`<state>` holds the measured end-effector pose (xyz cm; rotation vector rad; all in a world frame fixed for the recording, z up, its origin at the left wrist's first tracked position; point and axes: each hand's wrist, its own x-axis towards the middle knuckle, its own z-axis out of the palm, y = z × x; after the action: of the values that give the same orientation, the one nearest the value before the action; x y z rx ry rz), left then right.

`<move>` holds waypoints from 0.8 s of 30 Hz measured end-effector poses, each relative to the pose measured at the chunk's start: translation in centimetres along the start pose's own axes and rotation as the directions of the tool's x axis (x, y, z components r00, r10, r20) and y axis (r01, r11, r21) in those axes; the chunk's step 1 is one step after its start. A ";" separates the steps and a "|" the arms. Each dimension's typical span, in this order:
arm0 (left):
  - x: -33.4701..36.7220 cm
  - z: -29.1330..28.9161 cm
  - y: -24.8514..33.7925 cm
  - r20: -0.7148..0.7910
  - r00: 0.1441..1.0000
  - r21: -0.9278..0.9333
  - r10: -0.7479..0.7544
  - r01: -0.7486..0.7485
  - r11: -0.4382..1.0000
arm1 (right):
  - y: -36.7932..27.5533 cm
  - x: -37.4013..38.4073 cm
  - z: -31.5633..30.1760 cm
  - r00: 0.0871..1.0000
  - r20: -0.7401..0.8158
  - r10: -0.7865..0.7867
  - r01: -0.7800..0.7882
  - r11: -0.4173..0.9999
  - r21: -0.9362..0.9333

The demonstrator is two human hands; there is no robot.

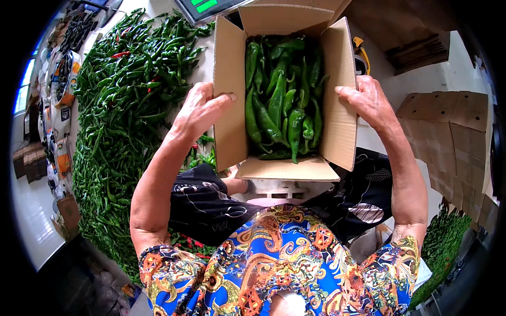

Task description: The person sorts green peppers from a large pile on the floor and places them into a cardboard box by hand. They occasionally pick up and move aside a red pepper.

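An open cardboard box [230, 131] is in front of me with its four flaps spread outward. Long green peppers [276, 102] fill it, lying mostly lengthwise. My left hand [203, 108] grips the left flap, its thumb over the inner face and its fingers behind. On the other side, my right hand [369, 102] pinches the right flap the same way, its fingers hidden behind the cardboard. The near flap [287, 170] hangs outward toward my lap.
A big heap of green peppers [116, 126] with a few red ones spreads along my left. Beyond the box stands a scale with a lit green display [204, 5]. Stacked cardboard boxes [448, 137] stand at the right, with a yellow-handled tape dispenser [362, 52] nearer the box.
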<state>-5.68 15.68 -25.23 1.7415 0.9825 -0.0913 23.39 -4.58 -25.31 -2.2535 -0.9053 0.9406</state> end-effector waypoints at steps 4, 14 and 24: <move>0.7 1.0 0.9 0.011 0.999 0.093 -0.034 0.032 0.995 | 1.3 1.1 1.4 0.993 -0.010 -0.121 0.113 0.949 -0.295; 1.8 1.3 -3.5 -0.041 0.998 0.129 0.044 -0.039 0.991 | 0.1 0.7 1.7 0.997 0.049 -0.061 0.072 0.963 -0.261; 4.4 9.4 5.1 -0.132 0.731 0.724 0.669 -0.390 0.569 | -3.8 -4.0 1.4 0.780 -0.196 -0.595 0.316 0.643 -0.698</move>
<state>4.18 10.05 -27.50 2.7577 0.6545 0.3918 18.76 -4.81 -22.03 -2.3759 -1.6761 -0.1396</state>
